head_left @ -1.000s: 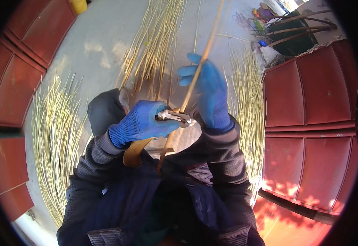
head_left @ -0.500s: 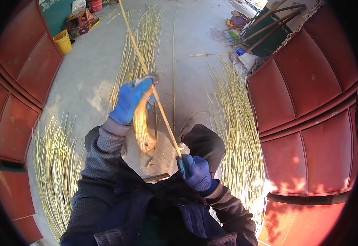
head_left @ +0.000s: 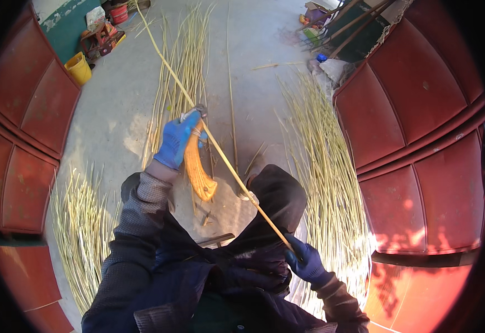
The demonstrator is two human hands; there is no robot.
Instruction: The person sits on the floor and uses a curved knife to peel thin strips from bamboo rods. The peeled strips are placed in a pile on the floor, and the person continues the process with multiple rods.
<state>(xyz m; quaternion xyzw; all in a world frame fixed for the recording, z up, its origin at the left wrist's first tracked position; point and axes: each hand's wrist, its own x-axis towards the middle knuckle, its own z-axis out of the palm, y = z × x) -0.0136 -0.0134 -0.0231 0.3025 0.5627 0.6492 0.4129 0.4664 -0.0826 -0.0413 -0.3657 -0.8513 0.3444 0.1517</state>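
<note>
My left hand [head_left: 178, 140], in a blue work glove, is closed around the upper part of a tool with a curved wooden handle [head_left: 199, 172]. A small dark metal part [head_left: 200, 111] shows at the tool's top, against a long, thin, pale stick [head_left: 170, 66]. The stick runs slantwise from the far left, past the left hand, down to my right hand [head_left: 307, 261]. That hand, also gloved in blue, is closed on the near end of the stick, beside my right knee. Left-hand fingers behind the tool are partly hidden.
Bundles of thin stalks lie at left [head_left: 84, 238], right [head_left: 325, 166] and ahead [head_left: 189, 61] on the grey floor. Red panelled doors [head_left: 414, 139] flank both sides. A yellow bucket [head_left: 78, 69] stands far left; long poles [head_left: 359, 28] lean far right.
My right hand has moved down and to the right, drawing the stick along past the tool. The left hand has stayed nearly in place, and the tool's handle has tilted slightly.
</note>
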